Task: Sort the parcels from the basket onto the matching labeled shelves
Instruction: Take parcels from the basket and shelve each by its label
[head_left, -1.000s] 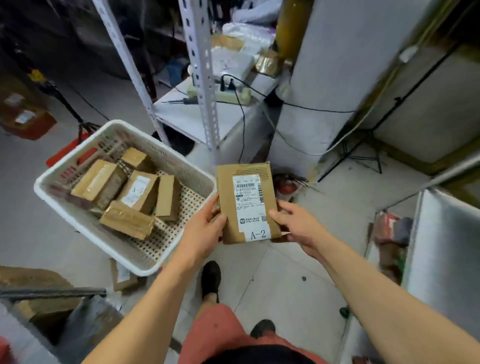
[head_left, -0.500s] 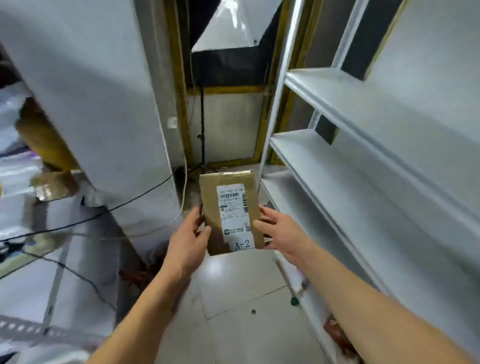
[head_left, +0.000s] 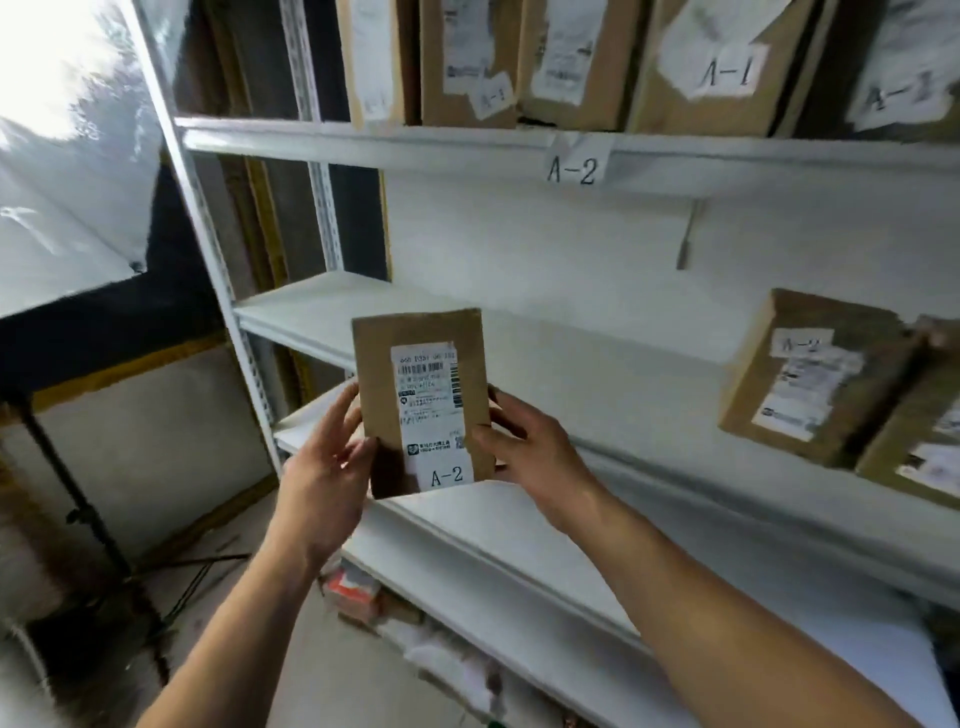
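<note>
A flat brown cardboard parcel (head_left: 421, 400) with a white label reading A-2 stands upright in front of me. My left hand (head_left: 327, 467) grips its left edge and my right hand (head_left: 524, 457) grips its right edge. Behind it is a white shelf (head_left: 597, 332), and the rail above carries an A-2 tag (head_left: 571, 169). Two brown parcels, one marked A-2 (head_left: 810, 379), stand on that shelf at the right. The basket is out of view.
The top shelf holds several upright parcels marked A-1 (head_left: 717, 62). A white shelf post (head_left: 208, 249) runs down the left. Lower white shelves (head_left: 519, 587) sit below my hands. A black stand (head_left: 78, 509) and cables are on the floor at left.
My view has swung from the basket on the floor round and up to the shelf unit. Both hands kept hold of the A-2 parcel throughout.
</note>
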